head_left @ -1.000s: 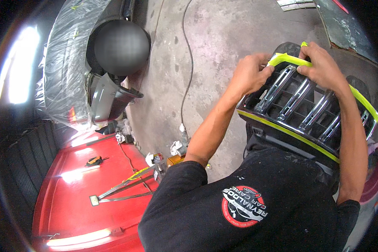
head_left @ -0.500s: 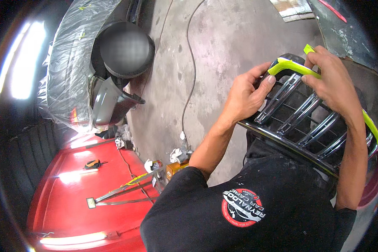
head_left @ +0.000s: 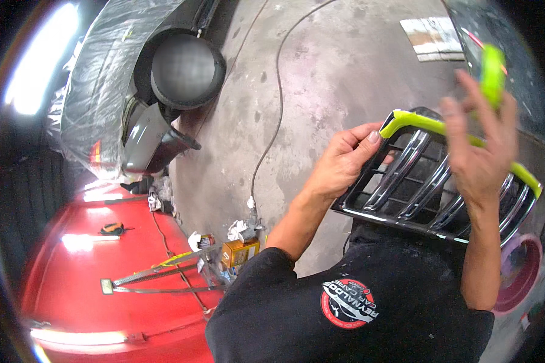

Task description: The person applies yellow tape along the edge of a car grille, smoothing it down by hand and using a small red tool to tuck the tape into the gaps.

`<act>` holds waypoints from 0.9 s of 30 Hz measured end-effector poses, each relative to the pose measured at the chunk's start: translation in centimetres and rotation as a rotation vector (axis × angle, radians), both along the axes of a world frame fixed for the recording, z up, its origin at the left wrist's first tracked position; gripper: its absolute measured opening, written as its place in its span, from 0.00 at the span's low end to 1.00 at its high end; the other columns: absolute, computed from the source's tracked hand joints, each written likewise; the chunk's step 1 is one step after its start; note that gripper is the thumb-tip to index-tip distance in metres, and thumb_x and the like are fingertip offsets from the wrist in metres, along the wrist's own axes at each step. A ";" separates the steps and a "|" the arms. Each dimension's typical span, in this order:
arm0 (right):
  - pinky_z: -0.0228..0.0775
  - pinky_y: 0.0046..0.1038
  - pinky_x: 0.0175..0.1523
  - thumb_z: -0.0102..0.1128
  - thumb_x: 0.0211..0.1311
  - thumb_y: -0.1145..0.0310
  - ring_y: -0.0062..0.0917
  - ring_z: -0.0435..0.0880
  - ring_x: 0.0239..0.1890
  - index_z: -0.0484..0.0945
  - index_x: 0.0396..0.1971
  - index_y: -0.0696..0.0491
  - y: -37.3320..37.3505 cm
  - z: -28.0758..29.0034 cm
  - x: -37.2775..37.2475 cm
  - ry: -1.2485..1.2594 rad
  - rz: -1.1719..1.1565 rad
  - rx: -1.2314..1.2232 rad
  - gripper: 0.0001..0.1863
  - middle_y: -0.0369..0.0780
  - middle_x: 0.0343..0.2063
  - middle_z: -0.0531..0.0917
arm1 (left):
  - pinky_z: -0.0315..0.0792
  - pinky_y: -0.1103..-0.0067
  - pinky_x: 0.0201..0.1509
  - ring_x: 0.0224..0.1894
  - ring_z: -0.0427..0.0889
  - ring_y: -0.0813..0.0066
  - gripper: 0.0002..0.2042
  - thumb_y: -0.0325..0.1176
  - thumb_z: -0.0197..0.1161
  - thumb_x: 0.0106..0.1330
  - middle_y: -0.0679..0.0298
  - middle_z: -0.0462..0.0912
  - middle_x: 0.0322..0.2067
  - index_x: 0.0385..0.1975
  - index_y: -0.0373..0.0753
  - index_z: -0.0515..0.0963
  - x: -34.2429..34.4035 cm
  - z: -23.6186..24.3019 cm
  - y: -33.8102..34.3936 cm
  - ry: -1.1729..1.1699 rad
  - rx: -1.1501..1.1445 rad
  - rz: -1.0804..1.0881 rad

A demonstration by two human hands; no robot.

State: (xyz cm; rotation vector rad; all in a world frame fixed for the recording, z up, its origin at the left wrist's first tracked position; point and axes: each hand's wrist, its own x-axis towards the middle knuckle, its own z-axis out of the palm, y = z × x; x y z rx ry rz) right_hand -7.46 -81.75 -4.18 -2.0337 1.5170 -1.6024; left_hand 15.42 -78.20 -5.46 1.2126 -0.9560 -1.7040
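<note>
My left hand (head_left: 345, 160) grips the near-left corner of a black car grille (head_left: 399, 209) with chrome slats, thumb on top. The grille leans at a tilt in front of my body. Bright yellow-green masking tape (head_left: 427, 123) runs along its far rim from the left corner, passing behind my right hand. Another tape strip (head_left: 528, 180) covers the rim at the right. Raised over the grille, my right hand (head_left: 481, 142) is blurred by motion, and a yellow-green tape roll (head_left: 493, 72) is among its fingers. Part of the far rim is hidden behind that hand.
Left of me stands a red car panel (head_left: 139, 260) with a small orange-black tool (head_left: 114, 228) on it. An orange box (head_left: 240, 253) is by its edge. A plastic-wrapped vehicle part (head_left: 100, 91) is at far left. A cable (head_left: 278, 97) crosses the concrete floor. A pink-purple ring (head_left: 518, 275) lies right.
My right hand has lifted off the taped rim, bringing the tape roll up and into fuller view. The grille has shifted lower in the view, with my left hand still on its corner.
</note>
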 end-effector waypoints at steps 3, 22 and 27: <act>0.69 0.30 0.49 0.66 0.57 0.70 0.28 0.75 0.41 0.81 0.52 0.55 0.3 2.3 0.2 -0.044 -0.097 -0.124 0.20 0.41 0.41 0.77 | 0.80 0.81 0.46 0.41 0.83 0.79 0.18 0.37 0.52 0.75 0.62 0.83 0.43 0.58 0.34 0.71 0.6 -1.4 -0.4 0.005 -0.104 0.104; 0.65 0.41 0.48 0.68 0.50 0.63 0.42 0.72 0.45 0.80 0.46 0.54 3.2 -6.5 9.2 0.269 0.284 0.291 0.22 0.47 0.39 0.76 | 0.73 0.83 0.44 0.43 0.77 0.83 0.18 0.38 0.55 0.73 0.70 0.78 0.36 0.55 0.33 0.72 5.5 -6.5 4.1 -0.282 -0.072 0.278; 0.63 0.43 0.52 0.70 0.47 0.63 0.42 0.71 0.49 0.81 0.44 0.53 3.2 -6.3 9.6 0.187 0.296 0.317 0.22 0.45 0.43 0.77 | 0.71 0.87 0.31 0.32 0.77 0.87 0.16 0.36 0.66 0.65 0.68 0.82 0.31 0.46 0.31 0.79 5.7 -3.4 1.5 -0.689 -0.226 0.127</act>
